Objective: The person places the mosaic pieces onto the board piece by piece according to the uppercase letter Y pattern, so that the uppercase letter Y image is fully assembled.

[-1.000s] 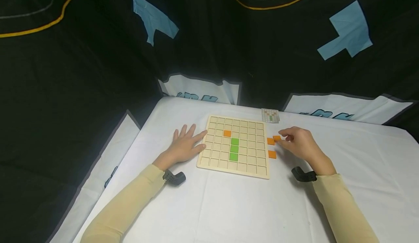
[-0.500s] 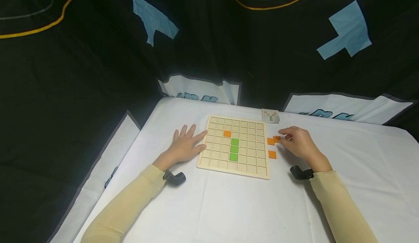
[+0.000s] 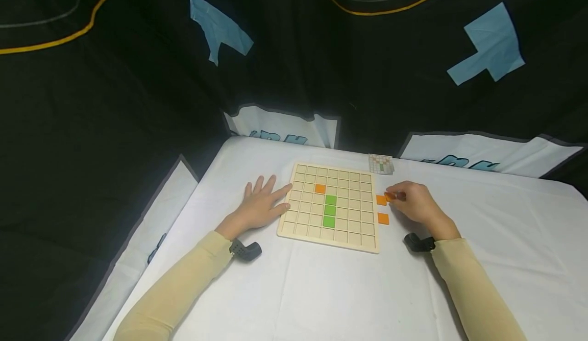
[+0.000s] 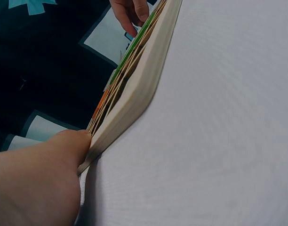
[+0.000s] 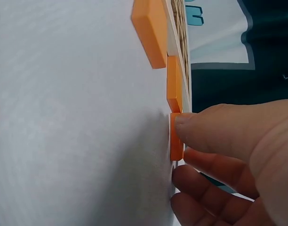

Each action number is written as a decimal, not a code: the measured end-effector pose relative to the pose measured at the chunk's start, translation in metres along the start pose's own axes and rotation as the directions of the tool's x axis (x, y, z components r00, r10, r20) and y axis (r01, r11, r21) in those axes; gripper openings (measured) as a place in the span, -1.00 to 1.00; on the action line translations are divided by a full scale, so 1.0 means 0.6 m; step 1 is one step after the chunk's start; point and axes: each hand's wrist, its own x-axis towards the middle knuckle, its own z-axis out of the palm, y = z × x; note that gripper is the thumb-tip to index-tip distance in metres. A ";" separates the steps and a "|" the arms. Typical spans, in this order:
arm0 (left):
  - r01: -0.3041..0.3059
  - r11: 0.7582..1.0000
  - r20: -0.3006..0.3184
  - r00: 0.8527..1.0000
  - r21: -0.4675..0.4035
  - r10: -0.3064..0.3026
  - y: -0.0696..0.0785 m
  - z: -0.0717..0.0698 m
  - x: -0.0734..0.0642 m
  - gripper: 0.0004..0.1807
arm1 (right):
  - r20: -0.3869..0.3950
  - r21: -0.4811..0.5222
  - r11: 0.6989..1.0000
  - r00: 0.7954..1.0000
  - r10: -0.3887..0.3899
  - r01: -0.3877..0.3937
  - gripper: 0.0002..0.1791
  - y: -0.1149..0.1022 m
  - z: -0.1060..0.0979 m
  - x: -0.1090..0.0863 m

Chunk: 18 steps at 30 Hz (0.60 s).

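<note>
A square wooden grid board (image 3: 328, 242) lies flat on the table. In its cells sit one orange tile (image 3: 320, 189) and a column of three green tiles (image 3: 329, 211). With spread fingers, my left hand (image 3: 258, 207) rests at the board's left edge, thumb and index finger touching it. My right hand (image 3: 415, 204), just right of the board, pinches an orange square tile (image 5: 175, 143); the thumb shows on it in the right wrist view. Beside that tile are a second orange tile (image 3: 381, 200) at the board's edge and a third orange tile (image 3: 383, 219) nearer to me.
A small card (image 3: 381, 164) printed with a coloured grid pattern lies behind the board's far right corner. White cloth (image 3: 340, 300) covers the table. A black curtain (image 3: 294, 65) with blue tape patches hangs behind.
My right hand has closed in slightly to the left on the outermost orange tile, which now looks tilted in the fingers. The left hand and the board's tiles stay put.
</note>
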 end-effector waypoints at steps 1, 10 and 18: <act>0.000 1.000 0.000 1.000 0.001 0.000 0.000 0.000 0.000 -0.31 | -0.001 -0.004 1.000 1.000 -0.007 0.007 -0.65 0.001 0.001 0.000; 0.002 1.000 0.005 1.000 -0.006 -0.002 0.001 -0.002 -0.001 -0.32 | 0.013 -0.012 1.000 1.000 -0.003 0.003 -0.69 0.001 0.005 0.003; 0.009 1.000 0.010 1.000 -0.015 -0.009 0.001 -0.001 -0.001 -0.32 | 0.005 -0.025 1.000 1.000 -0.011 0.011 -0.73 -0.001 0.004 0.001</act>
